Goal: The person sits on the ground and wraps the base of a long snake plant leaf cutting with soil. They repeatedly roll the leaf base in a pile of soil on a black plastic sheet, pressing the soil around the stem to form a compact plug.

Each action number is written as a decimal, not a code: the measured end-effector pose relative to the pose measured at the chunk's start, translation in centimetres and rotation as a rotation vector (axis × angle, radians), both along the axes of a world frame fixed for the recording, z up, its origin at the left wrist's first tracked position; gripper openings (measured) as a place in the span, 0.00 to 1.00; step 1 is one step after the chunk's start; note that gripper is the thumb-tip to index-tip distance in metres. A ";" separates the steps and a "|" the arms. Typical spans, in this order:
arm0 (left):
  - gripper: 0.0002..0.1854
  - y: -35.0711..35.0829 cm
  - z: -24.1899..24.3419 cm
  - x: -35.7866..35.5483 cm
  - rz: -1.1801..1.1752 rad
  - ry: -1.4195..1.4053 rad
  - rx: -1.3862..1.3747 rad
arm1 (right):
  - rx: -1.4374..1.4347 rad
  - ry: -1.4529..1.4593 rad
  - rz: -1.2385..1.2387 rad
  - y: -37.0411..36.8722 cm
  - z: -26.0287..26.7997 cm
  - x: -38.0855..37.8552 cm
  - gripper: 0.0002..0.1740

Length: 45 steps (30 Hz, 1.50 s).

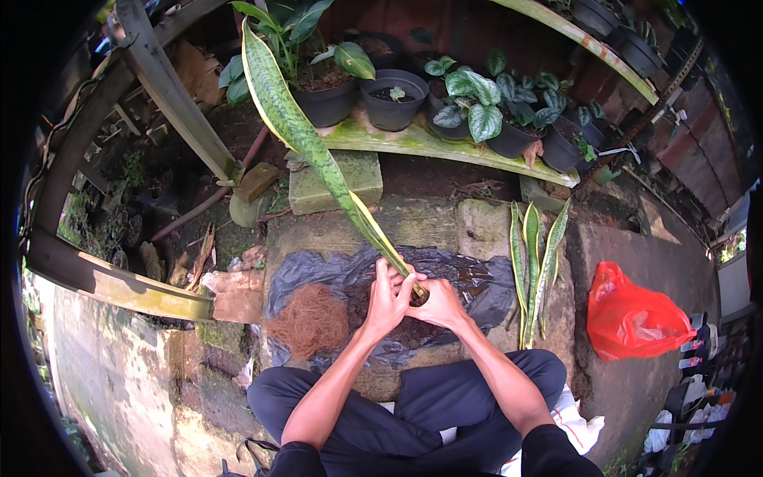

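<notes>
A long snake plant leaf with yellow edges slants from the upper left down to my hands. My left hand grips it near its base. The fingers of my right hand curl around the lowest end, where a small dark rounded thing shows between both hands; what it is I cannot tell. Below lies a black plastic sheet with dark soil on it and a heap of brown coconut fibre at its left. Several more snake plant leaves lie to the right of the sheet.
A red plastic bag sits on the ground at the right. Across the back, potted plants stand on a mossy wooden plank resting on concrete blocks. A wooden frame rises at the left. My crossed legs border the near side.
</notes>
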<state>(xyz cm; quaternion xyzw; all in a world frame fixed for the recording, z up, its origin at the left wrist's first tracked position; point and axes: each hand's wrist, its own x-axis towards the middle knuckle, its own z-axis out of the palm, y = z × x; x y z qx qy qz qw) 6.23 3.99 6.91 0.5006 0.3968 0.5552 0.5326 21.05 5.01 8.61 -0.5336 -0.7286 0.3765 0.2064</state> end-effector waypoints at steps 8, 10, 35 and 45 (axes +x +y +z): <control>0.22 0.0 -0.7 0.3 -0.012 -0.035 0.021 | -0.088 0.028 -0.041 0.1 -0.7 0.0 0.15; 0.22 0.1 -0.5 0.3 -0.032 -0.062 0.005 | -0.086 0.038 -0.066 0.0 -1.1 0.1 0.16; 0.36 -2.4 -3.1 7.5 0.440 -0.245 -0.161 | 0.186 0.397 -0.320 -2.0 -2.5 -1.7 0.14; 0.36 -2.9 -2.4 5.9 0.347 -0.091 -0.159 | 0.085 0.591 -0.095 -2.7 -2.1 -2.0 0.52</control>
